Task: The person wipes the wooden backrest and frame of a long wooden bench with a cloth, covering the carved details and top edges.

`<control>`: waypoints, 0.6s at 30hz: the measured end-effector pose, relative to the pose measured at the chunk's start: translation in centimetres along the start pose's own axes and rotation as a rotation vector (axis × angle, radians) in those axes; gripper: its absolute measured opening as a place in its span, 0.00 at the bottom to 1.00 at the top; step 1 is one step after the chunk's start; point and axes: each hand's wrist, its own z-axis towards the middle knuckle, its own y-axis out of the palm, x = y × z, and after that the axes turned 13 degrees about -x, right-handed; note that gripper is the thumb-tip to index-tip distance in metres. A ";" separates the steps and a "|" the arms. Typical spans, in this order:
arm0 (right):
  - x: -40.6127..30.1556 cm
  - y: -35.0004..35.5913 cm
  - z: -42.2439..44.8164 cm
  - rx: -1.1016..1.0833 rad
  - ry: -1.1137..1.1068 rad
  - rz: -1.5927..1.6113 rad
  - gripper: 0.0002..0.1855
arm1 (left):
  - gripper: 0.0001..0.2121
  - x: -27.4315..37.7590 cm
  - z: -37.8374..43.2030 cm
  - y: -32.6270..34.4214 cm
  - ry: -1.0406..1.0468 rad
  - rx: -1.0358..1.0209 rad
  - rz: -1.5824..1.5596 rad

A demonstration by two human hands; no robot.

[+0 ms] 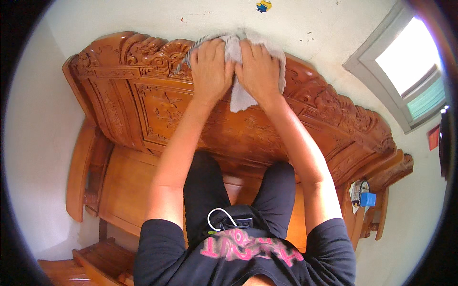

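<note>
Side by side at the top of a carved wooden bench's backrest, my left hand and my right hand press on a grey cloth. The cloth drapes over the crest, with one corner hanging down the front between my wrists. A striped edge of it shows beyond my left fingers. Both sets of fingers point away from me, and the fingertips curl over the cloth at the top edge. My knees are on the bench seat.
Behind the backrest rises a white wall with a small cartoon sticker. A window is at upper right. On the seat's right end sit a blue box and a round container. Wooden furniture stands at lower left.
</note>
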 end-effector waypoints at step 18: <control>-4.4 1.9 2.5 -0.191 -0.057 0.183 0.23 | 0.20 -5.1 -1.2 -1.8 -0.118 -0.026 0.206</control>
